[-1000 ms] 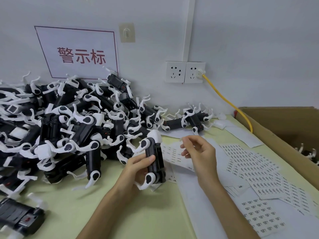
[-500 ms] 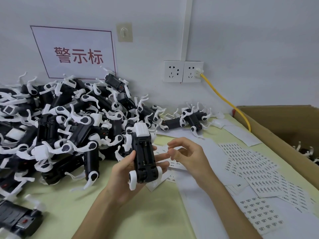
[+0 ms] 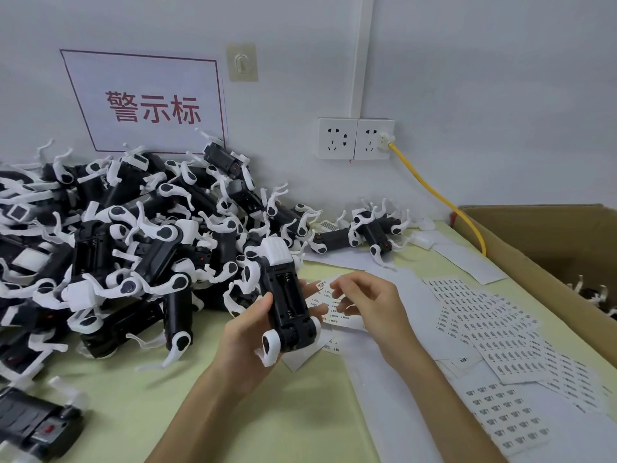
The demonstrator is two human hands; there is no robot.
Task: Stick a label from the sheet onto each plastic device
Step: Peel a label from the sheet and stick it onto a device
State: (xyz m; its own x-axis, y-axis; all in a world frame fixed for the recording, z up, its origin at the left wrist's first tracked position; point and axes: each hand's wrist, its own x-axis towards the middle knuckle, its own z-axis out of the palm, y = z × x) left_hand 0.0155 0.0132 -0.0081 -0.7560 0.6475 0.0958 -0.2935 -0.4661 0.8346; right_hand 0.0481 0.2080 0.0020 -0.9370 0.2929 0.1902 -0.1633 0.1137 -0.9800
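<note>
Far left, the pile of black-and-white units waits on the table, unsorted. My left hand grips one device around its lower body, thumb on the near side and fingers wrapped behind, lifted clear of the table and tilted, with the open battery bay facing the camera. Just right of it, the right hand has thumb and forefinger closed on a small printed label, other fingers loosely curled; the sheet lies directly beneath. I cannot tell whether the label is fully free of its backing. Judgement: the step is transfer and placement. Hold the label by one edge only, so the adhesive stays clean. Keep the device steady in the left grip and rotate it until the target face is flat to me. Land one edge first, then smooth across with a fingertip to avoid bubbles or skew. Risk: the label curling onto itself, or catching a white leg on the way in. Further right, loose sheets are fanned out near the cardboard box, which looks like the bin for finished units.
</note>
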